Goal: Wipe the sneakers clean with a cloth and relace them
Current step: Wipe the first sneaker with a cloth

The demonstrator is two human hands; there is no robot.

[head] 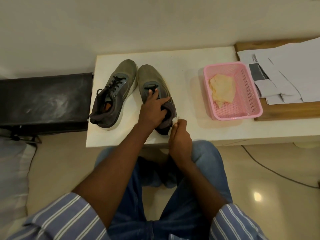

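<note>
Striped sleeves (57,220) and blue jeans (181,196) fill the near edge of the view, and two bare forearms reach up from them to a white counter (190,129). Far left, beside the counter, stands a black box-like surface (45,99) smeared with pale dust. On the counter's left part sits the left sneaker (114,94), olive-grey with a pale sole, toe pointing away, its black laces threaded and loosely hanging. Just beside it, close enough that the toes nearly touch, stands the right sneaker (155,94), with only a short run of black lace showing near the toe end. The left hand (152,111) lies on top of this shoe, fingers spread wide over the tongue and collar, pressing it down. At the shoe's heel the right hand (180,134) has its fingers pinched shut around a small white cloth (175,120), which touches the heel's outer edge. Further right, apart from the shoes, a pink perforated basket (249,108) holds a crumpled cream rag (221,89). Beyond it, white papers (285,70) lie spread over a wooden board (284,115).
</note>
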